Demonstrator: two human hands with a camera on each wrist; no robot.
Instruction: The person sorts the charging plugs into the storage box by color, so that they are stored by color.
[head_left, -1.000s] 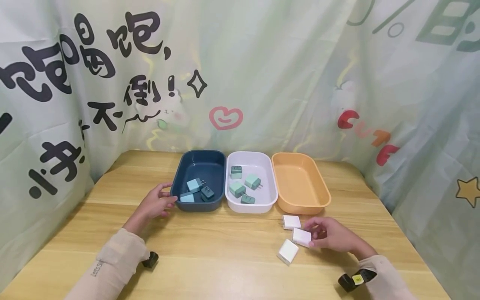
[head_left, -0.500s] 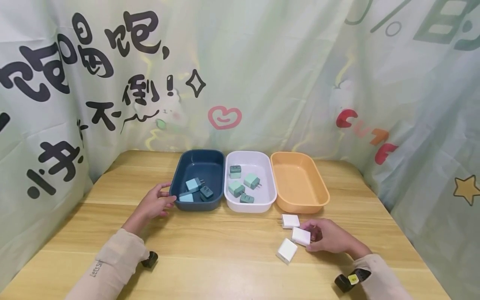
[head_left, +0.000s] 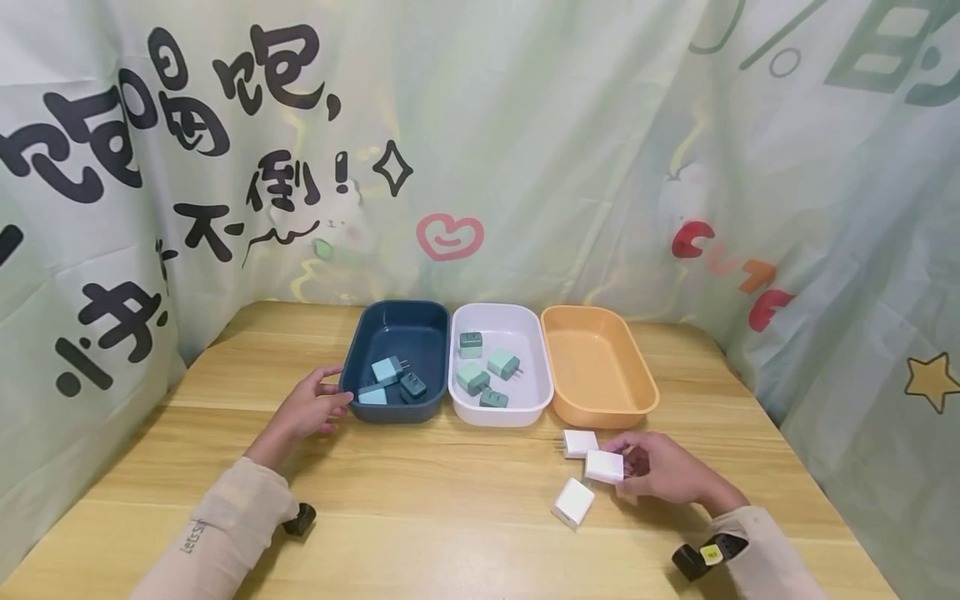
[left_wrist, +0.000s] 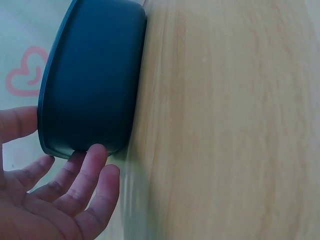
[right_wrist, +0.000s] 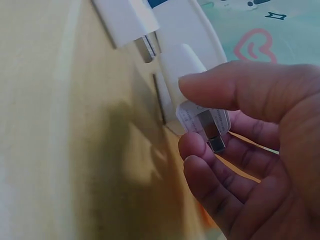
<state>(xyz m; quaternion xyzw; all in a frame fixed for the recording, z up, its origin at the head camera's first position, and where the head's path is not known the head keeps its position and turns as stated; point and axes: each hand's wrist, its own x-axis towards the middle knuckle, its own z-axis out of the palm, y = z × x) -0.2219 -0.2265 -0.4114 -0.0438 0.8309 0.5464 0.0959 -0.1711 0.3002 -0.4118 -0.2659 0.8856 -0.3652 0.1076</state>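
My right hand (head_left: 663, 468) pinches a white plug charger (head_left: 603, 467) between thumb and fingers, just above the wooden table. In the right wrist view its prong end (right_wrist: 190, 119) faces the palm, and the thumb lies along one side. Two more white chargers lie by this hand, one behind (head_left: 580, 443) and one in front (head_left: 573, 503). My left hand (head_left: 311, 406) touches the front left corner of a dark blue tray (head_left: 405, 412). Seen from the left wrist, the thumb (left_wrist: 20, 124) meets the tray's rim and the other fingers spread loosely by its wall.
A white tray (head_left: 502, 415) with several green chargers (head_left: 504, 363) stands beside the blue one, which holds several blue chargers (head_left: 387, 369). To the right is an orange tray (head_left: 603, 417). A printed curtain (head_left: 540, 150) hangs behind the wooden table (head_left: 420, 517).
My right fingers have closed on the middle white charger and raised it slightly off the table. The left hand stays at the blue tray.
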